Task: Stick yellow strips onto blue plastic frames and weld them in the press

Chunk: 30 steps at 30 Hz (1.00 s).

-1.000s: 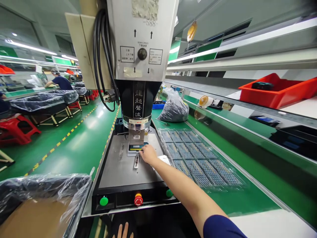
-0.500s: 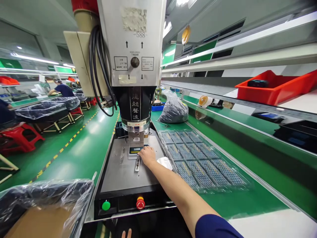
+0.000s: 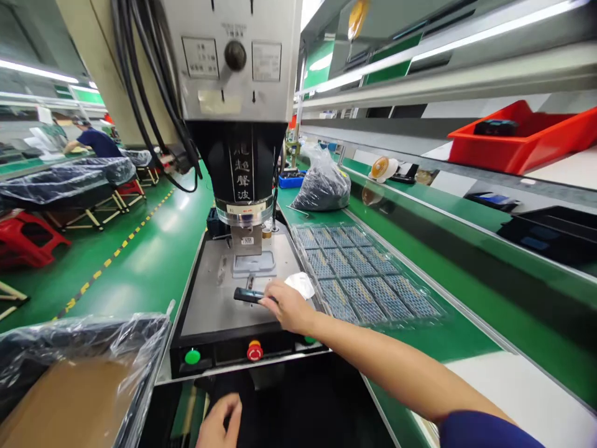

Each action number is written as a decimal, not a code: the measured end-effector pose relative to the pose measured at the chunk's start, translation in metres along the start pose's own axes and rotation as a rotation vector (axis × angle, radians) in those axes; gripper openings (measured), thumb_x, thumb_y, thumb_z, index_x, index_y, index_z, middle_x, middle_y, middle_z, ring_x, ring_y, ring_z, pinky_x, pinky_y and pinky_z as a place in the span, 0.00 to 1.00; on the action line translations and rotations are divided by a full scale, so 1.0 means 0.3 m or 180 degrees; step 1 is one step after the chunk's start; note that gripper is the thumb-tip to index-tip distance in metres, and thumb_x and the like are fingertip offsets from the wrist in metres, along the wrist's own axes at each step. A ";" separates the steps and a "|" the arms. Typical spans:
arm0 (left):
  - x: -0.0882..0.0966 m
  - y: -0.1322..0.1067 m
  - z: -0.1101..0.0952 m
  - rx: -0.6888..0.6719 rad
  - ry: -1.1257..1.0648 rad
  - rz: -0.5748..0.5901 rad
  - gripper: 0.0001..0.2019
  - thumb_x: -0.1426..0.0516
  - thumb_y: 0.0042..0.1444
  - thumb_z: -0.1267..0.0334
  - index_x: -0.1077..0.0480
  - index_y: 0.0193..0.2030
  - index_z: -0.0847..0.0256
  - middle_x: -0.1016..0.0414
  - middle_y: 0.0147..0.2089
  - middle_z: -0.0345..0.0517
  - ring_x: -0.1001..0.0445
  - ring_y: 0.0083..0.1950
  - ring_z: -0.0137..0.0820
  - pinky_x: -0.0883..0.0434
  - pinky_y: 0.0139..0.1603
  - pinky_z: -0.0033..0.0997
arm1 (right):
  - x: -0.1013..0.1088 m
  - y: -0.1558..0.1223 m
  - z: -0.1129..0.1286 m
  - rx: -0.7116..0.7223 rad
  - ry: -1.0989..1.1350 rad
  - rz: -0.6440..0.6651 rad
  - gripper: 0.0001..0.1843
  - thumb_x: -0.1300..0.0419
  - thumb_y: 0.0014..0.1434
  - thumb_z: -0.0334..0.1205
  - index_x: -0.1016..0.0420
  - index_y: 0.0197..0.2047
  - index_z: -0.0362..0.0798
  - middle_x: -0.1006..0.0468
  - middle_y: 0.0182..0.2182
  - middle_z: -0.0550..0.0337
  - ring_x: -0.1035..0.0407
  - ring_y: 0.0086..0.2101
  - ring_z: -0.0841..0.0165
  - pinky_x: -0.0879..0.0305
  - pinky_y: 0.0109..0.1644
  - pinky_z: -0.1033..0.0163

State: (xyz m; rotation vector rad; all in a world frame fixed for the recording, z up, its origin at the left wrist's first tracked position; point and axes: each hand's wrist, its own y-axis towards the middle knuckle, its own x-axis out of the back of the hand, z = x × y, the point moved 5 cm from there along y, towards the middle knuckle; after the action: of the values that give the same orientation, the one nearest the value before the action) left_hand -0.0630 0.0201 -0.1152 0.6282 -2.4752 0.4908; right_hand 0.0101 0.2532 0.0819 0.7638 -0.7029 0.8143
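Observation:
My right hand point(image 3: 291, 306) pinches one end of a flat black rectangular plastic device point(image 3: 249, 295), held above the metal plate point(image 3: 205, 305) of a press machine. Behind it, a shallow light-grey fixture point(image 3: 268, 262) lies under the metal head point(image 3: 246, 241), with nothing seated in it. A small slotted metal bracket point(image 3: 250, 281) lies in front of the fixture, partly covered by the device. My left hand point(image 3: 220, 424) is low at the bottom edge, below the machine's front. Its fingers are loosely curled, with a gap by the thumb and nothing visible inside.
On the machine's front are a green button point(image 3: 193, 356) and a red emergency stop point(image 3: 254, 350). Clear trays point(image 3: 373, 274) of patterned pieces lie right, beside a white wipe point(image 3: 301, 284). A plastic-lined bin point(image 3: 84, 373) stands left. A red bin point(image 3: 522, 140) sits on the shelf.
My right hand has drawn the device out of the fixture and towards me. My left hand has risen further into view. The whole view has shifted with my head.

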 end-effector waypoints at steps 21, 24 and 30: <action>0.053 -0.027 -0.333 0.0964 -0.2182 0.0973 0.22 0.43 0.52 0.51 0.37 0.51 0.60 0.26 0.33 0.40 0.25 0.31 0.28 0.31 0.36 0.28 | -0.199 -0.439 -0.011 -0.1626 0.1261 0.1646 0.09 0.41 0.54 0.40 0.23 0.37 0.47 0.25 0.28 0.64 0.35 0.27 0.73 0.44 0.29 0.70; 0.055 -0.026 -0.319 0.0903 -0.1993 0.0899 0.20 0.44 0.52 0.52 0.36 0.50 0.60 0.27 0.35 0.41 0.25 0.30 0.28 0.33 0.34 0.27 | -0.201 -0.439 -0.004 -0.1470 0.1146 0.1567 0.09 0.42 0.55 0.41 0.23 0.39 0.49 0.23 0.30 0.63 0.33 0.29 0.71 0.43 0.32 0.68; 0.056 -0.012 -0.292 0.0725 -0.1451 0.0563 0.22 0.47 0.54 0.49 0.36 0.52 0.60 0.26 0.31 0.41 0.25 0.30 0.32 0.32 0.38 0.33 | -0.216 -0.439 0.000 -0.1401 0.1010 0.1423 0.11 0.44 0.57 0.40 0.23 0.39 0.49 0.23 0.29 0.62 0.33 0.30 0.70 0.42 0.33 0.67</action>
State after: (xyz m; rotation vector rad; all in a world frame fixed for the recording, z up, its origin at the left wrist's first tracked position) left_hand -0.0381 0.0518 -0.0355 0.6724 -2.9490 0.7790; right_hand 0.0870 0.1686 -0.0103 0.0698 -0.7394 1.1057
